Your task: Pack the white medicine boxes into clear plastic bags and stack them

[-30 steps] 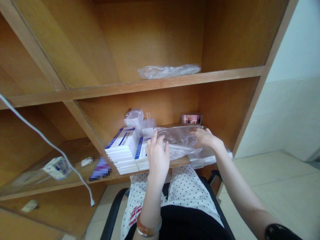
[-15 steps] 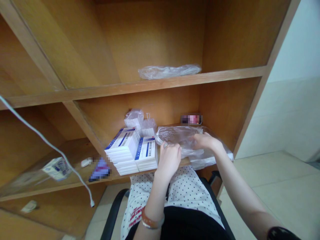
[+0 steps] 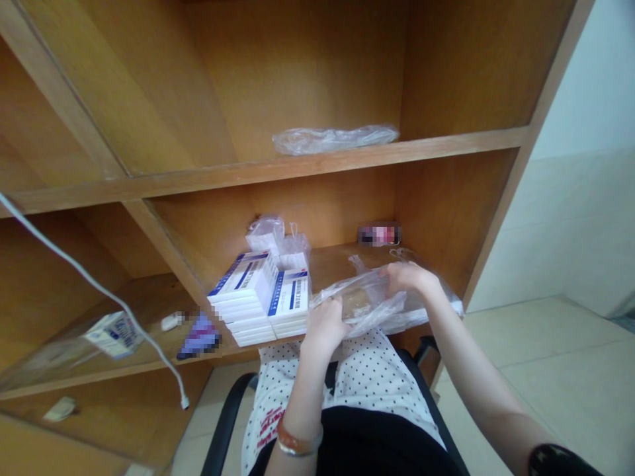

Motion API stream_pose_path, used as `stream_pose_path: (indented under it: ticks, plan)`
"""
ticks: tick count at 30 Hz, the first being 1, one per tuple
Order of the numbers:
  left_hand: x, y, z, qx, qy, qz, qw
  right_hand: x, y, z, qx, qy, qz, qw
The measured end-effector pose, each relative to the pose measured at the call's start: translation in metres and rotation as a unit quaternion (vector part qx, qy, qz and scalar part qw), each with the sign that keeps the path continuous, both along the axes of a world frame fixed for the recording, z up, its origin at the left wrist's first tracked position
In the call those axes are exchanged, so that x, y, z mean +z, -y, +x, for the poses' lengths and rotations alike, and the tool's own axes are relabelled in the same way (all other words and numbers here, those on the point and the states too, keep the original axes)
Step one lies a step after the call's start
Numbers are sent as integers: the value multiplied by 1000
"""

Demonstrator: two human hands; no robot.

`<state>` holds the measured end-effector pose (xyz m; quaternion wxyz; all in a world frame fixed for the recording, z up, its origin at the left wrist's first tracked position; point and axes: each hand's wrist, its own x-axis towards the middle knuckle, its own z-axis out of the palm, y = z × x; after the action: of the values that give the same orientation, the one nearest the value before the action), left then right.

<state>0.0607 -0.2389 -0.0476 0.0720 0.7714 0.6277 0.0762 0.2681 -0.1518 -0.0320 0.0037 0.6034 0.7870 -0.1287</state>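
My left hand (image 3: 325, 324) is closed on the near left edge of a clear plastic bag (image 3: 362, 303) at the front of the lower shelf (image 3: 337, 261). My right hand (image 3: 405, 277) grips the same bag's far right edge, fingers pinched on the film. The bag hangs stretched between both hands, slightly lifted off the shelf. Two stacks of white-and-blue boxes (image 3: 262, 297) stand just left of my left hand. More clear plastic (image 3: 431, 307) lies under my right wrist at the shelf's right end.
Small knotted plastic bags (image 3: 278, 238) sit behind the boxes. Another clear bag (image 3: 335, 139) lies on the upper shelf. In the left compartment are a small carton (image 3: 114, 334) and a hanging white cable (image 3: 99, 291). My lap and a black chair (image 3: 223, 423) are below.
My left hand went from open and raised by the boxes to closed on the bag's edge, moving nearer. Both hands have pulled the bag forward and lifted it off the shelf.
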Motion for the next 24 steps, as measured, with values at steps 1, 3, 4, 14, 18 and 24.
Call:
stream_pose_path:
  ticks: [1, 3, 4, 14, 18, 24]
  plan:
    - [0, -1, -1, 0, 7, -7, 1000, -1, -2, 2, -3, -8, -4, 1000]
    - [1, -5, -3, -6, 20, -16, 1000, -4, -5, 7, -5, -25, -17, 1000]
    - [2, -6, -3, -10, 23, -15, 1000, -5, -7, 9, -6, -32, -24, 999]
    - [16, -20, 1, -36, 4, 103, 994, -12, -17, 12, 2, -83, -49, 995]
    - [11, -25, -4, -84, 7, 91, 992, -18, -22, 12, 19, -90, -46, 995]
    - [6, -24, -4, -72, -5, 65, 995, -28, -34, 16, 17, -82, -60, 995]
